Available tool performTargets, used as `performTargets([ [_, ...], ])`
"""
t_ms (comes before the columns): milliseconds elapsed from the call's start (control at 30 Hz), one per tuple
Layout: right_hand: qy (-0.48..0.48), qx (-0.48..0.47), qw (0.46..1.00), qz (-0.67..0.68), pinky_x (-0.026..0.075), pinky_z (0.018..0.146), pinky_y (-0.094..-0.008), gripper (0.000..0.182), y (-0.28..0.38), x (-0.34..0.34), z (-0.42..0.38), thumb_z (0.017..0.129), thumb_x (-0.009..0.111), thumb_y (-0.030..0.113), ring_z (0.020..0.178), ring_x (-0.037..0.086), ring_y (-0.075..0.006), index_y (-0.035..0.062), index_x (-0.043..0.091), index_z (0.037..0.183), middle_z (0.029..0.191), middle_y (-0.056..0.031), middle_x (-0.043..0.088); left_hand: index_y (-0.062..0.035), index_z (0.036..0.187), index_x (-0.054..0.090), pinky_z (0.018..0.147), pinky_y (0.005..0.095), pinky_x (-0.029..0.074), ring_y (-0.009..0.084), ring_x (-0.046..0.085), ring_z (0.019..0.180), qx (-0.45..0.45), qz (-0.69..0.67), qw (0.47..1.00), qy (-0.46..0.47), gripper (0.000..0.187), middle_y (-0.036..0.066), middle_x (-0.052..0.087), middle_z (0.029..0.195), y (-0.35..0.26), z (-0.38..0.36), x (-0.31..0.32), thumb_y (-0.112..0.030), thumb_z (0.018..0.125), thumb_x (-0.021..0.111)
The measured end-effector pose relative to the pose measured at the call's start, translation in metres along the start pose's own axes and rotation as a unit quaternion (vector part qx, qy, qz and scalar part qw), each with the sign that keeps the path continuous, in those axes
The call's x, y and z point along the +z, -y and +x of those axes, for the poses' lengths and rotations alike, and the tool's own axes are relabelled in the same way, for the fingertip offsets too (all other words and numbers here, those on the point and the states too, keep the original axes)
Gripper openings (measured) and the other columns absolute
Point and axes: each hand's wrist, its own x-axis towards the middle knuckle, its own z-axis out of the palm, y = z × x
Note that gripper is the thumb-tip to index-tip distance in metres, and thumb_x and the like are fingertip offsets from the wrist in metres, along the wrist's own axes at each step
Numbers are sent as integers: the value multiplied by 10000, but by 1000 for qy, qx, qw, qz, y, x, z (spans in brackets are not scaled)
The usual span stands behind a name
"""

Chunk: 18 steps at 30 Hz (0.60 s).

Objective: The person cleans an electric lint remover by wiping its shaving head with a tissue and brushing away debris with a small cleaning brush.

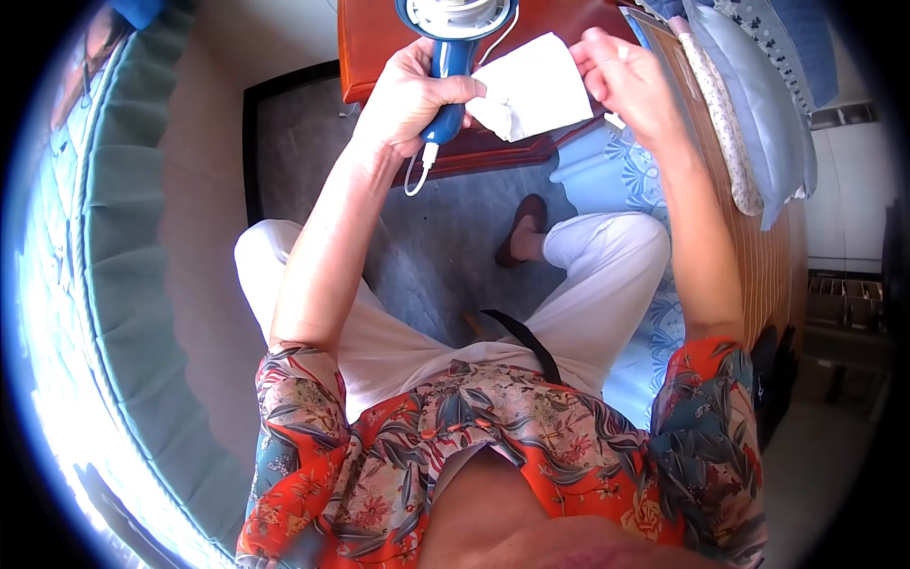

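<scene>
My left hand (409,100) is wrapped round the blue handle of a device (453,71) with a round white and silver head at the top of the view. A white cable plugs into the handle's lower end. Beside the handle is a white tissue (542,87), its crumpled left end near my left fingertips. My right hand (621,81) is at the tissue's right edge, fingers bent; whether they pinch the edge is not clear.
Behind the device stands a reddish-brown wooden cabinet (365,47). Blue pillows (758,114) lie on a striped mat (758,256) at the right. A green-edged curtain or cover (133,237) curves along the left. Grey floor (417,256) shows between my legs.
</scene>
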Motion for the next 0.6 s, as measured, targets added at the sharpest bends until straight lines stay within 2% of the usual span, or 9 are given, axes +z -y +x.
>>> performTargets([
  [33, -1, 20, 1000, -11, 447, 588, -194, 448, 6, -5, -1, 979, 470, 396, 669, 574, -42, 0, 661, 891, 788, -19, 635, 6, 966, 570, 563, 285, 568, 173, 658, 651, 11, 14, 1000, -13, 325, 111, 637, 773, 1, 0, 0, 7, 690, 740],
  [67, -33, -50, 998, -1, 437, 511, -216, 567, 7, -4, -2, 979, 400, 490, 580, 548, -68, -6, 649, 861, 716, -29, 592, 3, 961, 569, 569, 284, 565, 169, 654, 647, 19, 22, 999, -20, 322, 104, 633, 762, 1, 0, 0, 1, 690, 743],
  [133, -38, -51, 997, -48, 456, 667, -221, 620, 22, -17, -12, 1015, 264, 462, 759, 584, -81, -7, 658, 919, 852, -45, 658, -1, 949, 569, 582, 281, 559, 162, 646, 640, 34, 36, 998, -33, 318, 90, 624, 739, 0, 1, -1, -13, 689, 751],
  [167, -69, -74, 986, -131, 455, 655, -235, 671, 35, -19, -19, 1014, 219, 482, 697, 567, -89, 1, 656, 850, 776, -51, 628, -5, 946, 569, 588, 280, 555, 162, 644, 638, 37, 35, 998, -36, 315, 88, 624, 737, 1, 1, -1, -13, 689, 751],
  [267, -59, 14, 986, -158, 448, 626, -230, 673, 24, -62, -28, 1014, 226, 480, 616, 548, -94, 5, 649, 791, 698, -57, 580, -14, 934, 570, 605, 277, 544, 161, 637, 636, 37, 23, 998, -42, 312, 82, 623, 732, 2, 2, -2, -14, 684, 757],
  [300, -56, 12, 995, -76, 429, 554, -242, 662, 22, -67, -27, 1007, 247, 499, 531, 505, -99, 1, 632, 803, 639, -54, 524, -16, 931, 570, 609, 277, 541, 162, 636, 636, 31, 14, 999, -42, 315, 79, 622, 732, 2, 2, -2, -15, 680, 761],
  [400, -143, 29, 987, 64, 443, 470, -243, 615, 13, -56, -36, 975, 370, 524, 537, 541, -100, -9, 634, 818, 664, -33, 549, -22, 916, 569, 603, 275, 535, 154, 630, 632, 24, -16, 999, -39, 318, 71, 621, 730, 2, 1, 1, -15, 672, 773],
  [433, -162, 51, 982, 85, 455, 459, -260, 641, 4, -50, -36, 964, 348, 563, 512, 542, -131, 2, 610, 798, 641, -49, 531, -24, 910, 568, 597, 273, 533, 151, 628, 630, 24, -28, 999, -38, 319, 68, 620, 729, 2, 1, 2, -15, 669, 777],
  [600, -159, 110, 918, 347, 487, 495, -286, 622, -59, -8, -30, 923, 380, 615, 555, 563, -162, 37, 564, 787, 633, -65, 529, -33, 866, 565, 558, 254, 514, 133, 610, 592, -1, -70, 998, -5, 286, 55, 614, 712, 12, 4, 3, 8, 673, 773],
])
